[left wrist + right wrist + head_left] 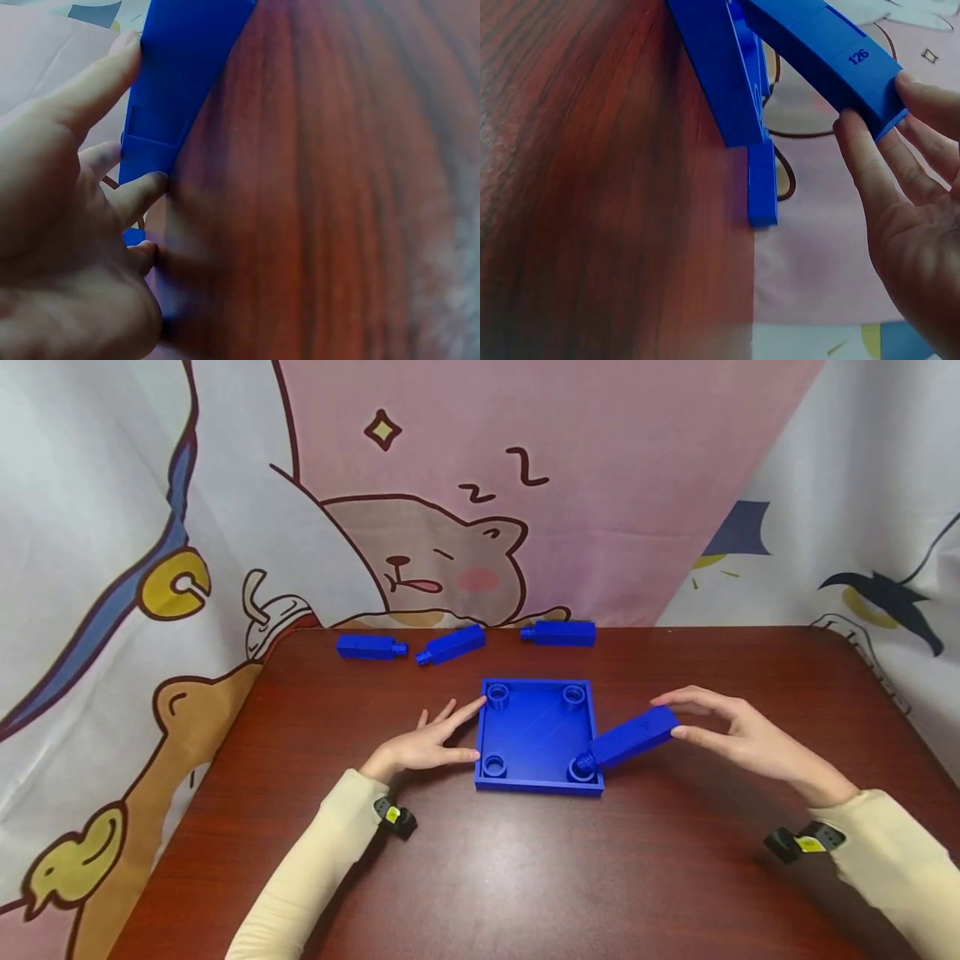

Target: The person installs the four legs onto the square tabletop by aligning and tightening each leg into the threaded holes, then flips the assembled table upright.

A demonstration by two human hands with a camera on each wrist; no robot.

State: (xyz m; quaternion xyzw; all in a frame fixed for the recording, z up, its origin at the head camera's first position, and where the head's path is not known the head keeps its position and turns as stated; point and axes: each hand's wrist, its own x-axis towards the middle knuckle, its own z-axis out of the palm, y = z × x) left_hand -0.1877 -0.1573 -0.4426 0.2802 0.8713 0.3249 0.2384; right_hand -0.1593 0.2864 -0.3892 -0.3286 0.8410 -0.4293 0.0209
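A square blue tray-like base [536, 735] lies on the table, with a round socket in each corner. My left hand [423, 745] rests against its left side, fingers spread and fairly straight, thumb and index finger at the edge. At the other side my right hand [738, 739] pinches the outer end of a square blue leg [633, 739] between thumb and fingers. The leg slants down to the left, its narrow threaded tip at the near right socket [581, 769]. In the right wrist view the leg [832, 60] bears the number 126.
Three more blue legs lie along the table's far edge: one on the left [371, 647], one angled [452, 645] and one farther right [559, 633]. A printed curtain [600, 485] hangs behind the dark wooden table [465, 877].
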